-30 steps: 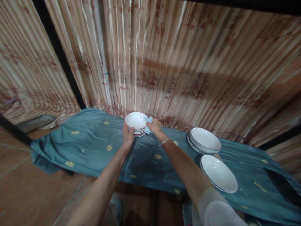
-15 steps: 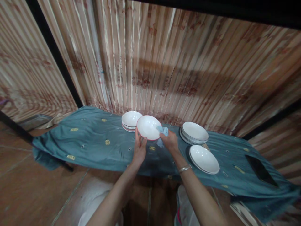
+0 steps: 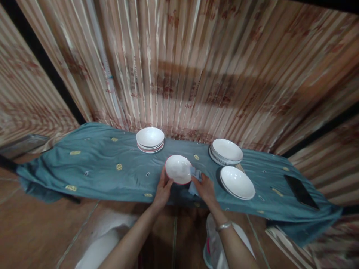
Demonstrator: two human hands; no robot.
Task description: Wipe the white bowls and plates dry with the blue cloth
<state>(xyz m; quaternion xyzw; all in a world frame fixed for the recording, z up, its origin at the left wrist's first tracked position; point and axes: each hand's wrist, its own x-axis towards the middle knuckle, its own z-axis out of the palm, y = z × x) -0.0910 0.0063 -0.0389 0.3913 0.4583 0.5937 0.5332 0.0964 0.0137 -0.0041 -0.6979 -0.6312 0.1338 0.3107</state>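
A white bowl with a red rim (image 3: 178,170) is held in front of me, tilted so its inside faces me. My left hand (image 3: 163,189) grips its left side, thumb over the near edge. In my right hand (image 3: 205,187) is a light blue cloth (image 3: 194,186), pressed at the bowl's right rim. Behind and to the left stands a stack of white bowls (image 3: 150,138), some red-rimmed. To the right are a taller stack of white dishes (image 3: 226,151) and, nearer me, a short stack of shallow white dishes (image 3: 237,182).
A dark green patterned cloth (image 3: 103,175) covers the low table. A dark flat object, perhaps a phone (image 3: 301,191), lies at the right. Patterned curtains (image 3: 174,67) hang behind, with black posts (image 3: 47,67) at the sides. A metal tray (image 3: 25,145) sits beyond the left end.
The red-rimmed bowl has come lower and nearer me, away from the left stack. Both hands moved down with it, the cloth still at its right rim. The camera view has shifted a little.
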